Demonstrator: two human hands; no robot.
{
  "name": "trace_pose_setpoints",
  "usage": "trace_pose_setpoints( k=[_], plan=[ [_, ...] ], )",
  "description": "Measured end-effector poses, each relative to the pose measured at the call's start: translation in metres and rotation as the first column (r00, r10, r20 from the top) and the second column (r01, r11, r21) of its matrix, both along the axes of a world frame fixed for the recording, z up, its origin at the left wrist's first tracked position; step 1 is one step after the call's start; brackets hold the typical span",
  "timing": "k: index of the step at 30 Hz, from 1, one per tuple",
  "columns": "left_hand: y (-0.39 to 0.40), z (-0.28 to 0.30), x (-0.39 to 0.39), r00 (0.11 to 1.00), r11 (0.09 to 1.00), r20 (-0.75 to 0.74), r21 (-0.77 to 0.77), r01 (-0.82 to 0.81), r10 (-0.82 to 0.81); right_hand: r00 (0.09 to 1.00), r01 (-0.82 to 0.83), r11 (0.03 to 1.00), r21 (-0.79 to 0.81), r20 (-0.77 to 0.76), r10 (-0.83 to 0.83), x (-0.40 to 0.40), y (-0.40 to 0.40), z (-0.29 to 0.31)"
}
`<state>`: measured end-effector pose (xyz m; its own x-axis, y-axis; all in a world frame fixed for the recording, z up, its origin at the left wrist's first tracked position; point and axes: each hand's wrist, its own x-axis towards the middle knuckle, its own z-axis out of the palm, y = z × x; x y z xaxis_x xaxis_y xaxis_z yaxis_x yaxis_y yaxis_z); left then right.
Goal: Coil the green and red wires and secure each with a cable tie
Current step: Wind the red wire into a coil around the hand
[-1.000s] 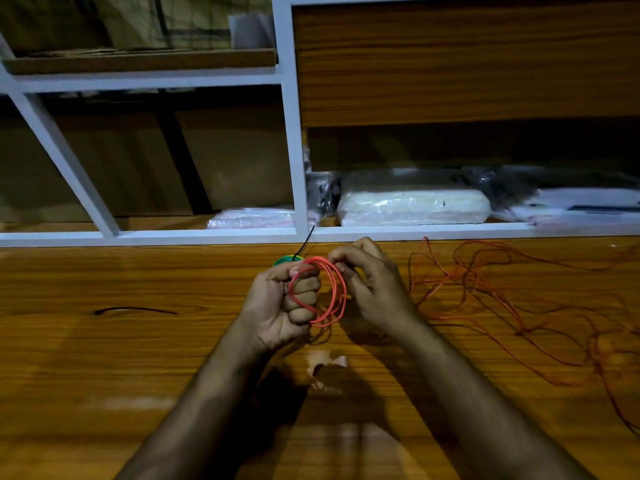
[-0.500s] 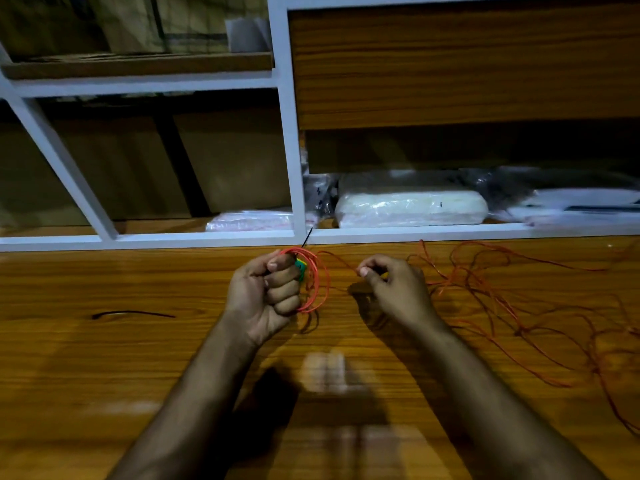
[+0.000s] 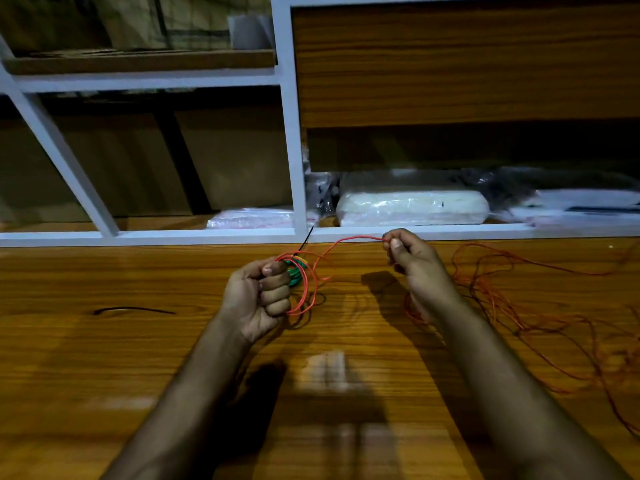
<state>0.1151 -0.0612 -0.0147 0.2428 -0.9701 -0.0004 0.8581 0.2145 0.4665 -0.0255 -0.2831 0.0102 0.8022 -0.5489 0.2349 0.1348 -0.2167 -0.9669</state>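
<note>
Head view: left hand (image 3: pixel 258 294) fisted over the counter (image 3: pixel 104 358), grip pressed together around two coils at once: a green wire (image 3: pixel 295 273) bundle, small and tight, with a yellow bit on top, and a few loops of red wire (image 3: pixel 309 289) hanging past the knuckles. One black cable tie (image 3: pixel 306 239) tail sticks up from the fist toward the shelf edge. Right hand (image 3: pixel 417 263) raised just right of it, thumb and forefinger pinching a single red strand that runs taut back to the left-hand loops. The rest of the red wire lies loose and tangled on the counter to the right, uncoiled, thin, many overlapping curves. A second black cable tie (image 3: pixel 133 310) lies flat on the counter well left of the hands. White-framed shelf (image 3: pixel 294 168) behind holds three plastic-wrapped packs (image 3: pixel 412 207) that can be counted.
</note>
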Motion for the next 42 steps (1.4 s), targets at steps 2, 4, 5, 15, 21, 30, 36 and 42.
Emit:
trace_pose_setpoints(
  k=[2,4,5,15,21,30,36,42],
  plan=[
    [0.0,0.002,-0.004,0.998,0.998,0.022,0.015,0.063,-0.063,0.999,-0.019,0.99,-0.137,-0.05,0.012,0.002,0.005,-0.002],
    [-0.002,0.005,-0.009,0.994,0.994,0.031,0.007,0.109,-0.109,0.995,-0.022,0.943,-0.331,-0.098,-0.011,0.004,0.011,-0.006],
    [-0.003,0.007,-0.012,0.992,0.992,0.027,-0.007,0.127,-0.126,0.995,-0.022,0.912,-0.41,-0.093,-0.018,0.004,0.016,-0.007],
    [-0.002,0.015,-0.015,0.994,0.994,-0.033,-0.034,0.101,-0.102,0.96,0.272,0.581,-0.767,0.171,-0.223,-0.005,0.052,0.021],
    [-0.003,0.016,-0.019,0.995,0.995,-0.04,-0.032,0.093,-0.094,0.98,0.177,0.407,-0.896,0.197,0.008,-0.008,0.059,0.031],
    [-0.006,0.017,-0.024,0.993,0.993,-0.036,-0.039,0.107,-0.109,0.964,0.244,0.282,-0.928,0.202,-0.17,-0.016,0.069,0.041],
    [-0.007,0.018,-0.026,0.995,0.995,-0.025,-0.025,0.099,-0.099,0.978,-0.205,0.874,-0.44,-0.122,0.168,-0.009,0.062,0.035],
    [-0.012,0.016,-0.025,0.99,0.992,0.057,0.0,0.128,-0.128,0.995,-0.073,0.95,-0.303,-0.087,0.049,-0.002,0.055,0.028]
  ],
)
